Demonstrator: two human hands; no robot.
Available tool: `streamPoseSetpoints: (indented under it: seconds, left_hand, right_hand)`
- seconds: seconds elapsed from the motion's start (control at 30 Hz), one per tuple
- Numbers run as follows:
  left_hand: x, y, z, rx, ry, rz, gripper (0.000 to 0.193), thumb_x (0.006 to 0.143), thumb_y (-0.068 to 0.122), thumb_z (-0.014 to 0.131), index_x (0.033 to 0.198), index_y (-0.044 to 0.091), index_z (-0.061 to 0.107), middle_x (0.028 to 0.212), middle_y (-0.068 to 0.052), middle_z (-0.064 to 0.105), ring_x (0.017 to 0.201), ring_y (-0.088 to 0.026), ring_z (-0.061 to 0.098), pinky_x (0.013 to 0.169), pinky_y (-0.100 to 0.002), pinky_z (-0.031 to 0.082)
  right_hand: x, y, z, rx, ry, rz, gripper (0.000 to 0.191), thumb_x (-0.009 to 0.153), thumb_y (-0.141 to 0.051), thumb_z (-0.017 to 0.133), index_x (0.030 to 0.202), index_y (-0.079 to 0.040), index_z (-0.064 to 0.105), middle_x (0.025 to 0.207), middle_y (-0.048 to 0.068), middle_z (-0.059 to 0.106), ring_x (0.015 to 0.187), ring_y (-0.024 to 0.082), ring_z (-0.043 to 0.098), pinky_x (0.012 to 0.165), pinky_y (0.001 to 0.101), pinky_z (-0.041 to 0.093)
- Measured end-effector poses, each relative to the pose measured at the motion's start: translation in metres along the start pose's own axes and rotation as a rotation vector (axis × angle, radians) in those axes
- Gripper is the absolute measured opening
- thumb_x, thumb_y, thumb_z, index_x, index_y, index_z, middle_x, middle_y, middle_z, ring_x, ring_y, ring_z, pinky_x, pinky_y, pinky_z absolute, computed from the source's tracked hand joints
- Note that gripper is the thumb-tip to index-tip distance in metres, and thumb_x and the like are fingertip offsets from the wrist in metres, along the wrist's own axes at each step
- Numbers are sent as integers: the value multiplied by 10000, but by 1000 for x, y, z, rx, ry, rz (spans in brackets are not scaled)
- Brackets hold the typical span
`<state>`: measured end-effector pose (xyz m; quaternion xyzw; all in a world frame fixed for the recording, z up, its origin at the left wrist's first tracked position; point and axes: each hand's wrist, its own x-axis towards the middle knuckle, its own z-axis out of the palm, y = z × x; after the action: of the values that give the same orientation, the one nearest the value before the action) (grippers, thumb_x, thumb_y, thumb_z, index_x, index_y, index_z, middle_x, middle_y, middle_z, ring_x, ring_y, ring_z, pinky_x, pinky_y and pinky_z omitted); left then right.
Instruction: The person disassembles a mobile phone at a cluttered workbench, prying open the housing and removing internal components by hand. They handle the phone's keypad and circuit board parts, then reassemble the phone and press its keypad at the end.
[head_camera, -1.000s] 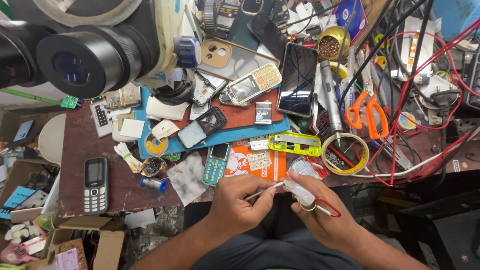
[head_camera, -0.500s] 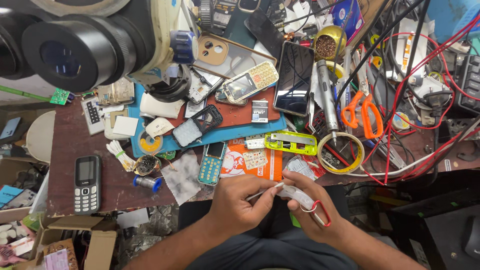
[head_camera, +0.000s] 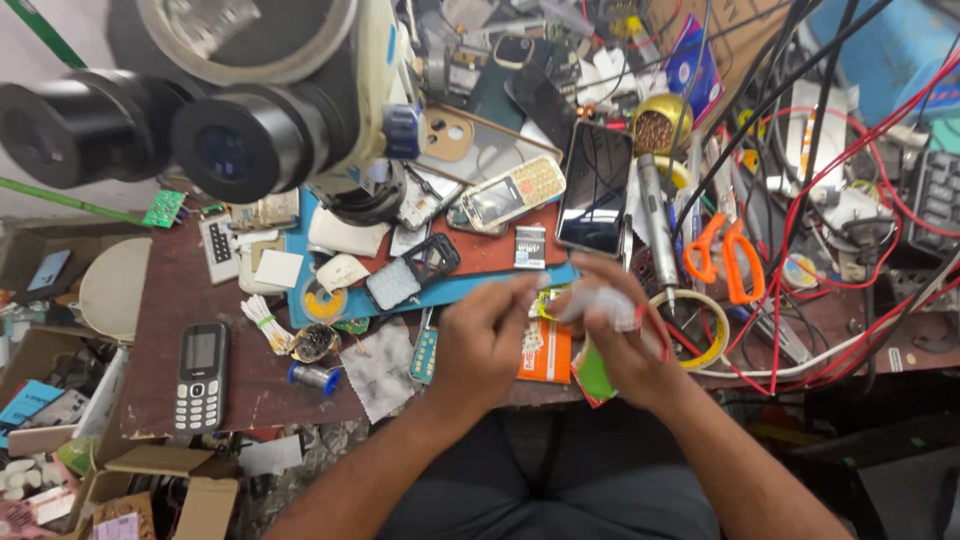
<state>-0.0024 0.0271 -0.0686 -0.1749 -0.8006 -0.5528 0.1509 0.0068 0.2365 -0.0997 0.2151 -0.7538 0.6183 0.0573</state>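
Fingers (head_camera: 520, 290) of both hands pinch the white wad (head_camera: 600, 300) between them.

A phone repair workshop, crowded and well used.

A stereo microscope (head_camera: 230, 110) hangs over the far left of the brown table (head_camera: 190, 385), which is littered with keypad phones (head_camera: 202, 375), a smartphone (head_camera: 595, 190), loose circuit boards (head_camera: 165, 208), a solder spool (head_camera: 315, 376), orange scissors (head_camera: 722, 255) and tangled red and black wires (head_camera: 830, 180) on the right.
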Motion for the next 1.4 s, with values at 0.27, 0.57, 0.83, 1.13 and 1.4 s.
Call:
streamPoseSetpoints:
  seconds: [0.27, 0.57, 0.83, 1.13, 1.4]
  left_hand:
    - [25, -6, 17, -173, 279, -93, 214, 986, 120, 655, 1146, 10, 744, 1010, -124, 759, 863, -179, 743, 741, -299, 583]
    - [14, -6, 8, -151, 108, -91, 141, 910, 55, 709, 1030, 20, 775, 947, -119, 760, 837, -222, 763, 721, -306, 589]
    - [14, 8, -1, -166, 6, -58, 138, 918, 61, 710, 1030, 14, 775, 940, -112, 756, 821, -218, 756, 697, -310, 594]
    - [14, 13, -2, -177, -4, -85, 127, 923, 72, 718, 1013, 5, 777, 858, -107, 746, 747, -205, 730, 651, -313, 561]
    - [16, 9, -6, -166, 21, -46, 147, 906, 61, 703, 1021, 4, 774, 917, -117, 752, 812, -209, 753, 709, -306, 594]
  right_hand:
    - [45, 15, 28, 86, 137, -60, 609, 1112, -349, 436, 1569, 25, 289, 1070, 78, 716, 816, 122, 613, 768, 282, 524]
    - [17, 20, 32, 287, 162, 58, 666, 1105, -375, 468, 1576, 45, 256, 1083, 88, 670, 834, 147, 609, 803, 295, 512]
    - [2, 14, 34, 384, 194, 51, 658, 1098, -358, 491, 1561, 42, 248, 1080, 124, 673, 868, 162, 599, 804, 311, 500]
    - [3, 22, 35, 370, 200, 31, 554, 1134, -358, 477, 1486, 39, 318, 1034, 118, 663, 850, 148, 580, 813, 292, 484]
    - [0, 23, 37, 346, 222, 60, 698, 1095, -424, 483, 1568, 36, 257, 1149, 110, 651, 976, 148, 613, 891, 299, 502]
